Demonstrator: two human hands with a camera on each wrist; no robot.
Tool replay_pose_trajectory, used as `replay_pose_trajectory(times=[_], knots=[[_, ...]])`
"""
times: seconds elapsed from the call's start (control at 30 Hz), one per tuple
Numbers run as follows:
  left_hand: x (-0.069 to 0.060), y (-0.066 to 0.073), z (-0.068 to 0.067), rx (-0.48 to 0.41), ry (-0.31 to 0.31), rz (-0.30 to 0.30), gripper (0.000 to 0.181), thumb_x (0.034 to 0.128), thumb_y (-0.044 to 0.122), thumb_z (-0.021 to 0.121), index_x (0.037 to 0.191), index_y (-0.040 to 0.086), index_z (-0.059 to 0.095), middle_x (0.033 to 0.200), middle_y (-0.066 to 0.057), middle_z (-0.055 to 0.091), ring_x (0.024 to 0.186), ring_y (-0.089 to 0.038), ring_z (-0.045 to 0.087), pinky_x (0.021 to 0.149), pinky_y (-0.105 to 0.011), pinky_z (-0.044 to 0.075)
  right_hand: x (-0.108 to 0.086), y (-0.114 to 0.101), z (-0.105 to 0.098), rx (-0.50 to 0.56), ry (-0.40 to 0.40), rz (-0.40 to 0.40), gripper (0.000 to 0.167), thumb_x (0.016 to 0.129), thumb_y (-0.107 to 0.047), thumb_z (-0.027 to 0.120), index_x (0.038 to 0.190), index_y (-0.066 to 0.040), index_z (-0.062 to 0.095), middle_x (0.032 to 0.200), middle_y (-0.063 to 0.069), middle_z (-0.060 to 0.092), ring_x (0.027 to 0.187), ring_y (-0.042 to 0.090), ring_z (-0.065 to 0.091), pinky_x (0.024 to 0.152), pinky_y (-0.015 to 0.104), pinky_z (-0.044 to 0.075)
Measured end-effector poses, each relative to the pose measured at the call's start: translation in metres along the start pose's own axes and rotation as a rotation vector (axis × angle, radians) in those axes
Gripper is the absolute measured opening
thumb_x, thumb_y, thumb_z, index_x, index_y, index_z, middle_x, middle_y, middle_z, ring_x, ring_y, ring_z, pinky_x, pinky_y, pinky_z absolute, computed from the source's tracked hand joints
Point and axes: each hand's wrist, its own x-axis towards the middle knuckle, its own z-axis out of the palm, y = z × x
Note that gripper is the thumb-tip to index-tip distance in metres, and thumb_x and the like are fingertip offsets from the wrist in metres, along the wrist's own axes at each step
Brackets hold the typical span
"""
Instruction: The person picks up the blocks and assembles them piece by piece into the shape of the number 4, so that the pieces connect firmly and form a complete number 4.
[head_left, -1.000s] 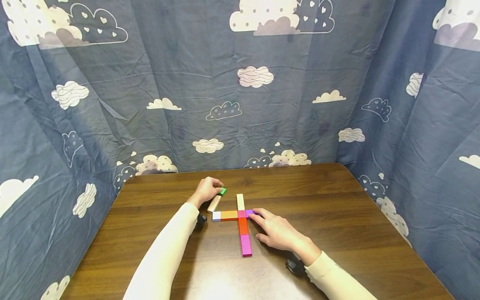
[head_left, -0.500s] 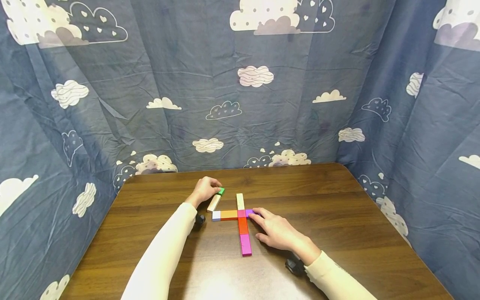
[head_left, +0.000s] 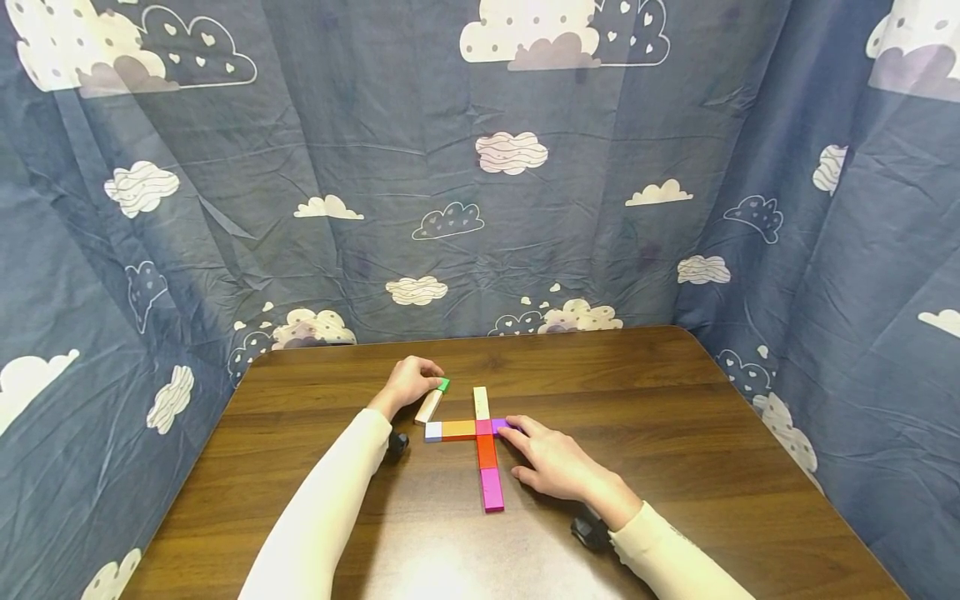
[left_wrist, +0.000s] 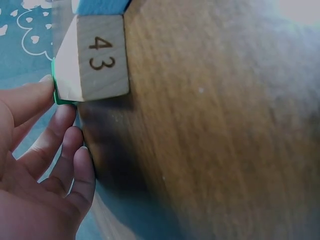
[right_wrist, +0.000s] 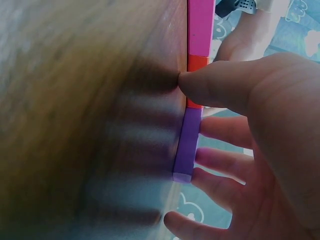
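Note:
My left hand (head_left: 408, 383) pinches a small green block (head_left: 445, 385) at the far end of a plain wood block (head_left: 430, 407). In the left wrist view that wood block (left_wrist: 102, 57) shows the number 43, and only an edge of the green block (left_wrist: 56, 95) shows between thumb and finger. My right hand (head_left: 558, 462) lies with fingers spread, touching a purple block (right_wrist: 187, 145); its thumb is beside a red block (right_wrist: 197, 62). A cross of flat blocks joins orange (head_left: 459, 430), pink (head_left: 484, 427), red, magenta (head_left: 492, 489) and pale wood (head_left: 481, 403) pieces with the purple one.
A light-blue block (head_left: 433, 432) ends the cross's left arm, close to the plain wood block's near end. All the blocks lie on a brown wooden table (head_left: 675, 417). A blue cloud-print curtain (head_left: 360, 167) hangs behind and at both sides.
My left hand has shifted slightly left, and the green and plain wood blocks have moved a little with it. The right hand and the cross look unmoved.

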Motion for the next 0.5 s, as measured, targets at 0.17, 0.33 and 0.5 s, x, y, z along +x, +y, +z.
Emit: replay_pose_trajectory(times=[0.17, 0.33, 0.5], knots=[[-0.0007, 0.0005, -0.0005, 0.005, 0.007, 0.014, 0.012, 0.0903, 0.015, 0.075, 0.101, 0.011, 0.079, 0.097, -0.002, 0.073, 0.096, -0.023, 0.064, 0.088, -0.041, 0.051, -0.0004, -0.0010, -0.0008, -0.001, 0.013, -0.002, 0.066, 0.084, -0.025, 0.078, 0.143, -0.008, 0.055, 0.142, 0.016, 0.051, 0.116, 0.031, 0.062, 0.089, 0.049, 0.055], [-0.0019, 0.0008, -0.0004, -0.008, 0.002, 0.000, 0.012, 0.0909, 0.014, 0.075, 0.102, 0.011, 0.079, 0.095, -0.001, 0.072, 0.093, -0.022, 0.063, 0.087, -0.041, 0.051, -0.0009, -0.0018, -0.0017, 0.006, 0.013, -0.007, 0.065, 0.084, -0.023, 0.078, 0.142, -0.007, 0.055, 0.141, 0.018, 0.052, 0.116, 0.032, 0.062, 0.088, 0.050, 0.054], [-0.0014, -0.0006, 0.0001, -0.016, 0.007, 0.000, 0.012, 0.0908, 0.013, 0.075, 0.102, 0.011, 0.079, 0.092, -0.001, 0.072, 0.090, -0.020, 0.062, 0.085, -0.039, 0.051, -0.0010, -0.0022, -0.0030, 0.006, -0.002, 0.002, 0.064, 0.085, -0.024, 0.077, 0.143, -0.007, 0.054, 0.142, 0.018, 0.051, 0.118, 0.031, 0.061, 0.090, 0.049, 0.054]])
